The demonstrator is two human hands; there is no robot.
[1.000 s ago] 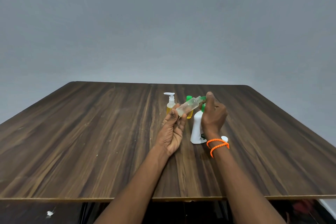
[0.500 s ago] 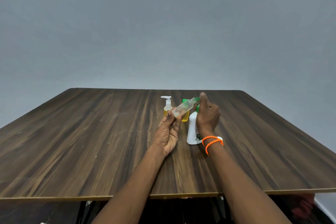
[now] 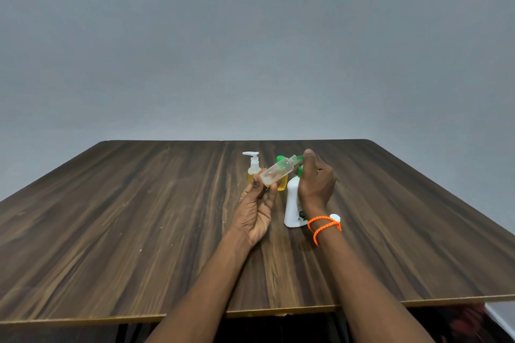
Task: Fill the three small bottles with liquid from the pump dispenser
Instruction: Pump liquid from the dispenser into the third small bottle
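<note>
Mid-table, left hand (image 3: 255,211) pinches clear bottle (image 3: 277,171) at its base, neck tilted to 2 o'clock under green spout of white dispenser (image 3: 292,203). Right hand (image 3: 316,181) curls over pump head. Bottle prob. light, smooth plastic, slippery; grip mid-body w/ firm pinch.

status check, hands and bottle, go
Left hand grips clear bottle, tilted, mouth at green spout. Right hand on white pump dispenser. Nothing blocking.
</note>
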